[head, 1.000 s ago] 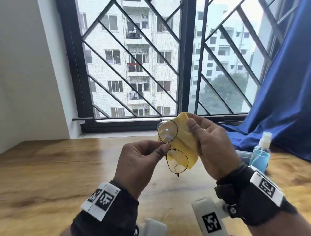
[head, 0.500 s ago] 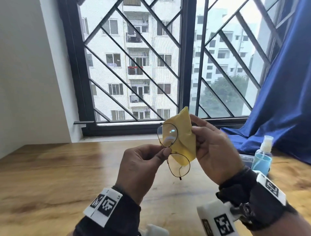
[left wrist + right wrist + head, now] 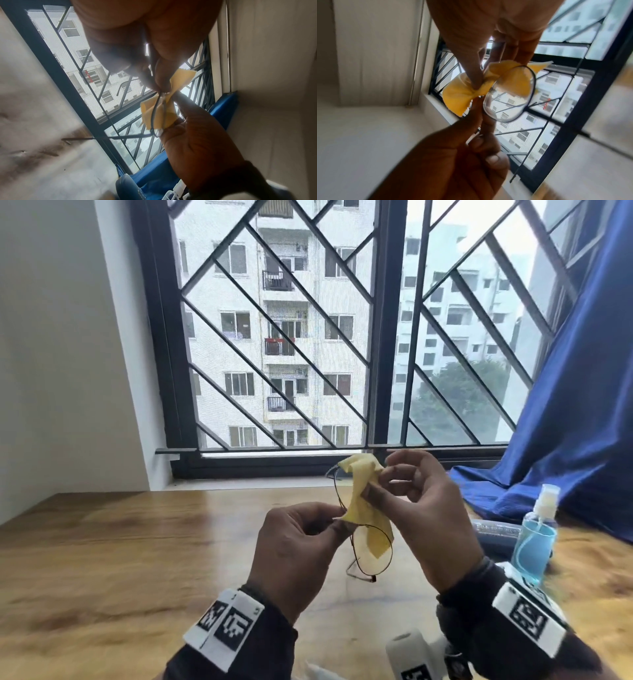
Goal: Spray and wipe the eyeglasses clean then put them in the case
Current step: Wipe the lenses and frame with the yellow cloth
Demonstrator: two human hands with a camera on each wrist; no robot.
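Thin wire-rimmed eyeglasses (image 3: 374,553) hang above the wooden table (image 3: 137,559), one lens over the other. My left hand (image 3: 337,525) pinches the frame at the bridge between the lenses. My right hand (image 3: 373,487) pinches a yellow cloth (image 3: 359,474) folded over the upper lens, thumb on one side and fingers behind. In the right wrist view the cloth (image 3: 458,97) is bunched under my thumb beside the bare lens (image 3: 508,97). The left wrist view shows the cloth (image 3: 159,115) wrapped around the frame. The dark case (image 3: 493,534) lies at the right.
A blue spray bottle (image 3: 534,542) with a white pump stands at the right, just in front of the case. A blue curtain (image 3: 565,440) drapes onto the table's far right corner. A barred window (image 3: 308,354) runs along the table's back edge.
The cloth, spread flat behind both lenses before, is now bunched and folded over the upper lens under my right thumb. My left hand keeps its pinch on the bridge.
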